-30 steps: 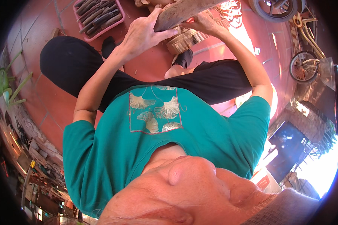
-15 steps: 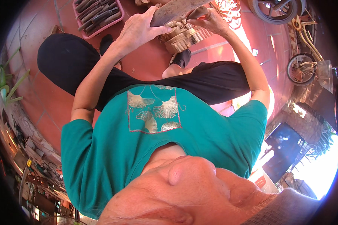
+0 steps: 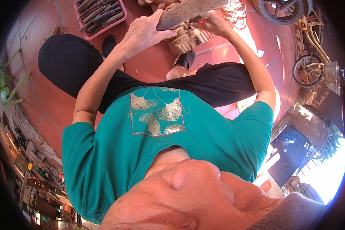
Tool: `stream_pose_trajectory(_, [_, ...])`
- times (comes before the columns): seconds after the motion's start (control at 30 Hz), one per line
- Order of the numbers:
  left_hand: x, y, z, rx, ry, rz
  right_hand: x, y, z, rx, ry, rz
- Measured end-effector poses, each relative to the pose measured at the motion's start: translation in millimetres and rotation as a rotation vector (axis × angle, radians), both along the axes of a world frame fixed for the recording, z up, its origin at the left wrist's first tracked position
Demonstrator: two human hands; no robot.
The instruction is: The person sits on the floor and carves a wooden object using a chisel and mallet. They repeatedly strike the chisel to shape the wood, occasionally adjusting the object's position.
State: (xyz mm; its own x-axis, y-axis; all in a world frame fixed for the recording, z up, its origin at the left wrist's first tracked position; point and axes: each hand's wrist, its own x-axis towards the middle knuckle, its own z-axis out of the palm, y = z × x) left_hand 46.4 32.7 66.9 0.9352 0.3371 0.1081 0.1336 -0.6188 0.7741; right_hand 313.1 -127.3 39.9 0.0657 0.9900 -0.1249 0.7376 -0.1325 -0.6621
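Observation:
My left hand (image 3: 143, 32) is closed around the near left end of a long, flat, grey-brown slab (image 3: 191, 13), its thumb along the lower edge. The slab runs up to the right, past the top of the picture. At its lower right edge, my right hand (image 3: 216, 25) pinches a small dark piece (image 3: 199, 18), mostly hidden by the fingers and slab. Beneath both hands stands a carved light-brown wooden block (image 3: 191, 41) with a rounded, ridged side, partly covered by the slab.
A pink plastic basket (image 3: 123, 19) full of dark-handled tools (image 3: 99, 15) sits on the red tile floor (image 3: 145, 63) at the upper left. My folded legs (image 3: 218, 82) lie below the block. A bicycle wheel (image 3: 307, 71) and a larger wheel (image 3: 281, 9) stand right.
The slab has shifted slightly to the right and down, with my left hand still on it. In my right fingers the dark piece has tilted and shows less.

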Motion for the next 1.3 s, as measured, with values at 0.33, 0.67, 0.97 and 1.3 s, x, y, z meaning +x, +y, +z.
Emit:
stream_pose_trajectory(0.33, [2, -8, 6, -0.026, 0.059, -0.046, 2, -1, -27, 0.121, 0.027, 0.015])
stream_pose_trajectory(0.67, [0, -10, 11, -0.069, -0.046, -0.045, 9, 5, -40, 0.156, -0.143, 0.081])
stream_pose_trajectory(0.97, [0, 3, -2, 0.084, 0.057, 0.024, -17, 7, -17, 0.177, -0.084, 0.166])
stream_pose_trajectory(1.3, [-2, 3, -4, 0.034, -0.023, 0.012, -5, 13, -6, 0.109, -0.027, 0.031])
